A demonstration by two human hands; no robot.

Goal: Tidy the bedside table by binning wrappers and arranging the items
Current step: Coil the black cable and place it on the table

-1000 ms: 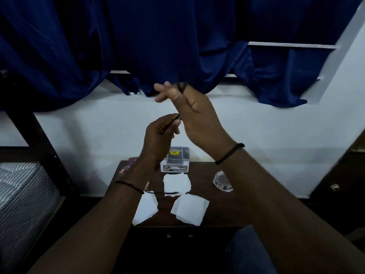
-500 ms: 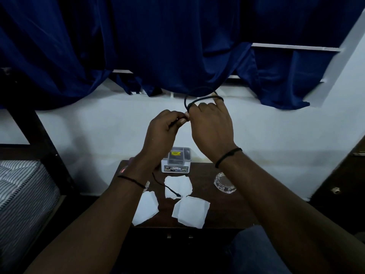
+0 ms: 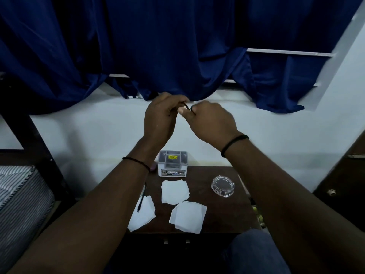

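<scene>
My left hand and my right hand are raised close together above the bedside table, both pinching a thin black cable between their fingertips. The cable's loose end hangs down behind my left forearm, its plug tip lying over a paper. Three white paper wrappers lie on the dark wooden top: one at the left, one in the middle, one at the front. A small white box stands at the back. A clear glass ashtray sits to the right.
Dark blue curtains hang over the white wall behind the table. A striped mattress on a dark bed frame lies to the left. A dark wooden cupboard stands to the right. My knee in blue fabric is below the table's front edge.
The hands have come together and the cable loop seen above my right hand has been drawn in between the fingers. The hanging cable end has swung from the middle paper to the left one.
</scene>
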